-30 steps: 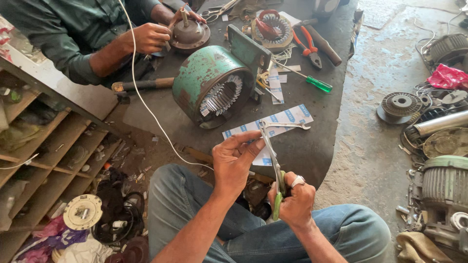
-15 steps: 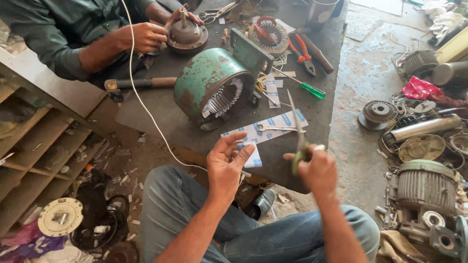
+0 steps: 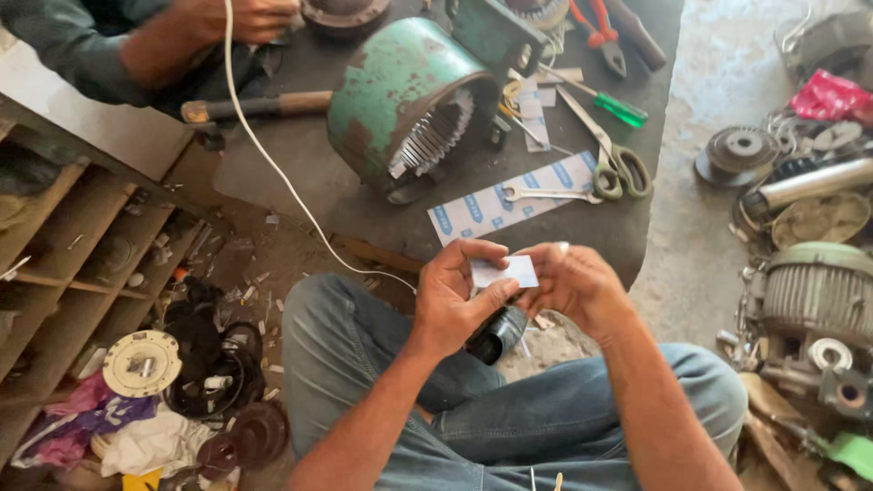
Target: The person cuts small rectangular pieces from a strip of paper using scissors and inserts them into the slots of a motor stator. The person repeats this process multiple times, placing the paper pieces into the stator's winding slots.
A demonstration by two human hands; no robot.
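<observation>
Both hands, left hand (image 3: 455, 305) and right hand (image 3: 573, 284), pinch a small white paper piece (image 3: 505, 271) (held up for handling) just below the green motor housing (image 3: 400, 100).

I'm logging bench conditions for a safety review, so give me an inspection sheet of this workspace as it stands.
Surface: dark low bench, dusty, crowded with tools.
Job's things: small white paper slip held between both hands, above the person's lap.
Clutter: green motor housing on its side; scissors, spanner and striped paper sheet; green-handled screwdriver; red pliers; hammer.
Grippers: left hand and right hand both pinch the slip.
Cables: white cord runs across the bench toward the lap.
Surroundings: wooden shelves on one side, motor parts on the floor on the other; another person's arm across the bench.
</observation>
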